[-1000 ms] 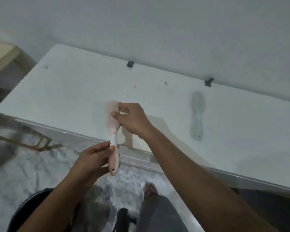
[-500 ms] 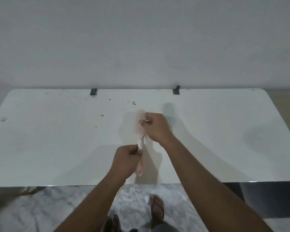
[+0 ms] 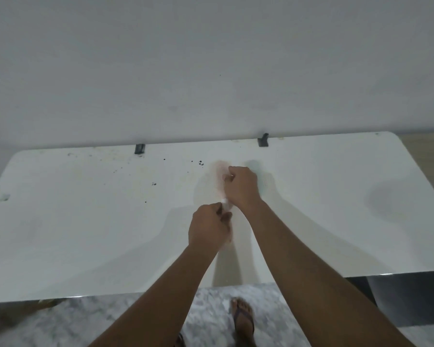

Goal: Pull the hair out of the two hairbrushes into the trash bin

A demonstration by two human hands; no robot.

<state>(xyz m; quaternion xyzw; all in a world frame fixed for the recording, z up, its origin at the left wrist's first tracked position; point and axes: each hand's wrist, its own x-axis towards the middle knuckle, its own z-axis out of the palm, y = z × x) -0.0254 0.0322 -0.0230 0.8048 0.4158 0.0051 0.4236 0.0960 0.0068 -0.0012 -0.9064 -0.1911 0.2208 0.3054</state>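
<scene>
The pink hairbrush (image 3: 216,177) is held in the air over the middle of the white table (image 3: 85,234), its handle toward the person and its head pointing away. Motion smears it, so only a pale pink oval head and a short white collar below it can be made out. No bristles or hair can be told apart. The left hand (image 3: 209,230) has its fingers curled tightly round the handle, hiding most of it. The right hand (image 3: 241,187) is bunched at the right side of the head, thumb and forefinger pinched together against it. Whether any hair is caught in that pinch cannot be told. Just beyond the right hand, a pale grey-blue brush (image 3: 261,176) lies on the tabletop, blurred and partly hidden by the knuckles. The table's far edge meets the grey wall (image 3: 211,71), where two dark clips (image 3: 139,149) sit on the rim, and a few dark specks (image 3: 201,163) dot the surface left of the brush. Wide bare tabletop stretches to both rounded far corners. The near edge crosses below the forearms, with a marbled floor (image 3: 206,311) and a sandalled foot (image 3: 242,316) beneath it.
</scene>
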